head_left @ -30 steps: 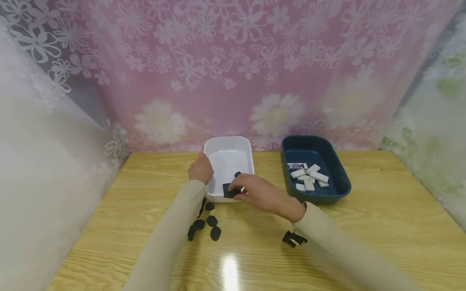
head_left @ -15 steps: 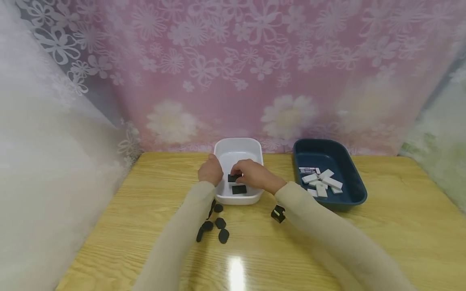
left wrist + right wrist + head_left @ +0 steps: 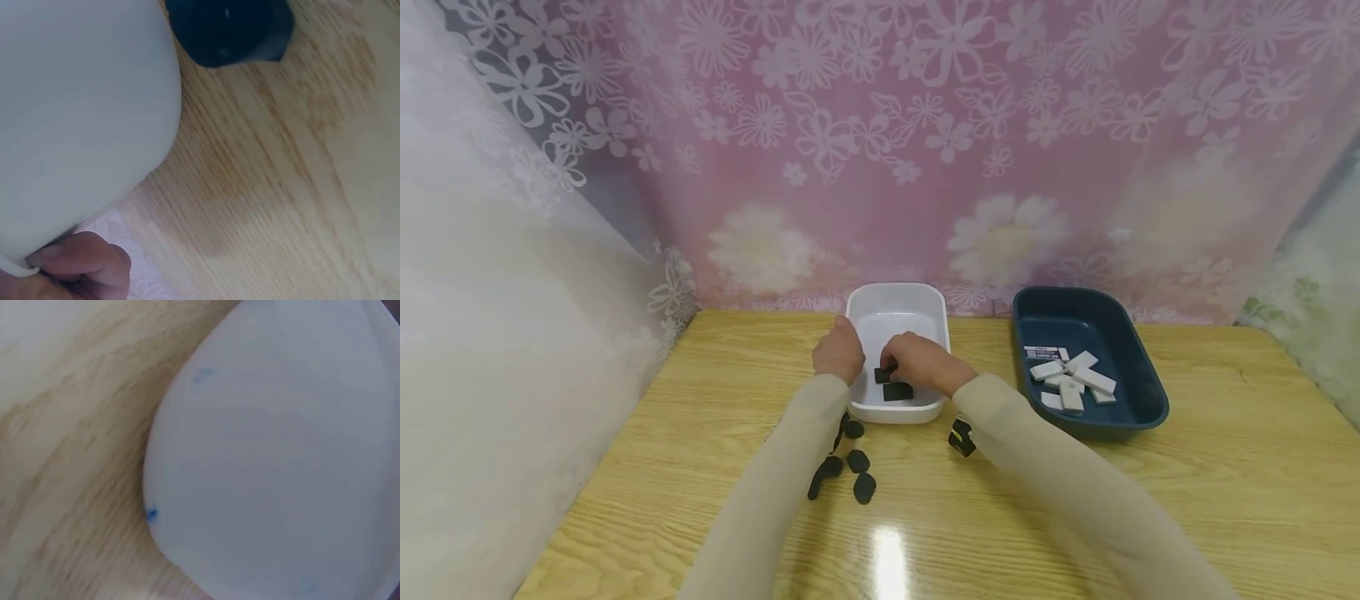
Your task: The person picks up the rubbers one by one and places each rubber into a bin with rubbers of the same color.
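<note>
My left hand (image 3: 839, 352) grips the left rim of a white plastic bin (image 3: 898, 414). In the left wrist view, the thumb and curled fingers (image 3: 94, 259) pinch that rim, and the bin's outer wall fills much of the picture. Over the bin reaches my right hand (image 3: 919, 362), its fingers pinching a small black rectangular piece (image 3: 882, 377) near the bin floor. Another black rectangular piece (image 3: 898, 392) lies in the bin just in front of it. The right wrist view shows only the bin's outer wall (image 3: 269, 456) and the table, not the hand.
Several black rounded pieces (image 3: 858, 461) lie on the wooden table (image 3: 647, 467) in front of the white bin, partly behind the left sleeve. To the right stands a dark blue bin (image 3: 1138, 367) with several white blocks (image 3: 1071, 396) in it. A floral curtain (image 3: 850, 208) hangs behind.
My right hand has set one black piece flat in the white bin and moved slightly farther in with another. The left hand keeps its hold on the rim. The head view has shifted a little.
</note>
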`<state>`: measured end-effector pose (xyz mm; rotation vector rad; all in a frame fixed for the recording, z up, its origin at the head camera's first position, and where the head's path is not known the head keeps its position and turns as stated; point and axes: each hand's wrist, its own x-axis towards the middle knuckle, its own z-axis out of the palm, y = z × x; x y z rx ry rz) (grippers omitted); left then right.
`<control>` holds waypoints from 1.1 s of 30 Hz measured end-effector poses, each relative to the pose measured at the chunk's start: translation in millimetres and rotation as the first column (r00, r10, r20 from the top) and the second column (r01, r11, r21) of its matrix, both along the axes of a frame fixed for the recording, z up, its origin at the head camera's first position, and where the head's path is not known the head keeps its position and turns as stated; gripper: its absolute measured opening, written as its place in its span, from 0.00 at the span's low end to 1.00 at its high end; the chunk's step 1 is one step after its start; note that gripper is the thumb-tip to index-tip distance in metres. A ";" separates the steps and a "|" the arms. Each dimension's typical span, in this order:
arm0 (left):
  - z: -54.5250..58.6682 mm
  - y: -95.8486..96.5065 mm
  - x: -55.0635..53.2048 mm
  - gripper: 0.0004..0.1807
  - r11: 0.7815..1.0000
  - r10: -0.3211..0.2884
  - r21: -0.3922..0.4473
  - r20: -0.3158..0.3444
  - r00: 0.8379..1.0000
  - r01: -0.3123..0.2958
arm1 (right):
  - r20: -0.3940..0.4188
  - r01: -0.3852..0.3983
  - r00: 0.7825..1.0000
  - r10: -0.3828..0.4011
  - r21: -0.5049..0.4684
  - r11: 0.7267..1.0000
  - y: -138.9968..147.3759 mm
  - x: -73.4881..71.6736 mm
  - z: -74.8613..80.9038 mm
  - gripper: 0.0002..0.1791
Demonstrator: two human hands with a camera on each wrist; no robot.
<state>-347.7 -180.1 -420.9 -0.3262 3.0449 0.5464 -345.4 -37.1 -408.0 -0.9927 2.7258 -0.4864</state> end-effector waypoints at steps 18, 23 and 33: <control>-6.6 -1.7 0.5 0.19 0.999 -0.024 0.021 -0.020 1.000 0.024 | -0.086 0.280 0.943 -0.320 -0.311 0.908 35.8 4.2 14.7 0.13; -7.1 -4.8 0.8 0.19 1.000 -0.022 0.019 -0.011 1.000 0.023 | -0.065 0.439 0.870 -0.488 -0.350 0.828 42.3 -1.7 7.6 0.19; -6.7 0.7 0.1 0.17 1.000 -0.024 -0.016 -0.041 0.999 0.024 | 0.164 0.630 0.773 -0.613 -0.310 0.712 42.1 -10.2 -9.8 0.37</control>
